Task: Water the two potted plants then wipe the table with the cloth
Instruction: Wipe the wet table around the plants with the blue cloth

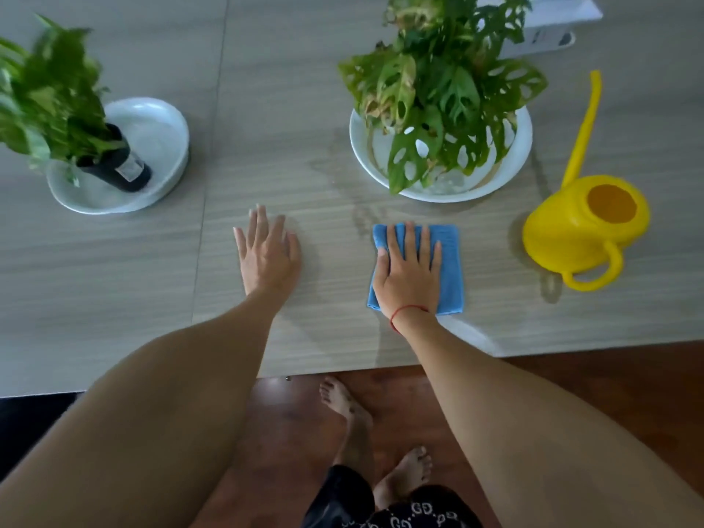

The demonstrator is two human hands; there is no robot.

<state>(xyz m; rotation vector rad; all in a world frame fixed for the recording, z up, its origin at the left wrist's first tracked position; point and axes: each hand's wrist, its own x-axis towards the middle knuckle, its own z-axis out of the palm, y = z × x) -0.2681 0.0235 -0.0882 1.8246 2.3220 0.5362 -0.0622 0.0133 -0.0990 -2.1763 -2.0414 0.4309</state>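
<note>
My right hand lies flat with spread fingers on a folded blue cloth, pressing it onto the grey wood-grain table. My left hand rests flat and bare on the table to the left of the cloth. One leafy plant stands in a dark bottle inside a white dish at the left. A plant with holed leaves sits in a white bowl just beyond the cloth. The yellow watering can stands upright at the right.
A white box lies behind the right plant. Faint wet streaks show on the table between the bowl and the cloth. The table's near edge runs below my wrists, with brown floor and bare feet under it.
</note>
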